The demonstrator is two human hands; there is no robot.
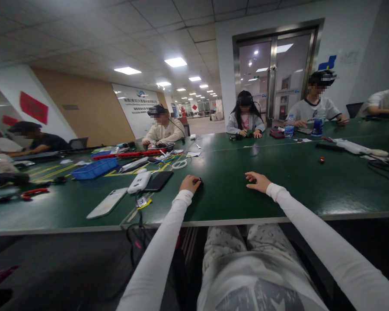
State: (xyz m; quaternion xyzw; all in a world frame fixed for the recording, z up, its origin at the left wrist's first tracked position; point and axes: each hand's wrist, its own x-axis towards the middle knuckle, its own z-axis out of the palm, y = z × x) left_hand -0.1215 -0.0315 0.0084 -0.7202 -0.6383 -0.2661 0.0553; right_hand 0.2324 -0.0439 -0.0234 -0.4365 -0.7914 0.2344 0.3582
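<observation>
The left hand [188, 184] is over the dark green bench [227, 203], fingers bent on a small black object [200, 181] at their tips, on the hand's three o'clock side; whether it is gripped or only touched cannot be told. The right hand [258, 182], well apart at three o'clock from the left, is open, holding nothing, fingers loosely bent.

From the left hand, a flat black rectangular object [159, 181] lies near at nine o'clock, a rounded white device [139, 181] just beyond it, a white smartphone [107, 203] at eight, a coiled white cable [179, 164] at eleven, and a blue plastic tray [95, 169] farther off at ten.

From the right hand, a small red-and-white object [322, 160] lies at two o'clock; a clear plastic bottle [289, 125] stands at one. Across the bench at twelve sits a co-worker in a grey jacket [232, 125].
</observation>
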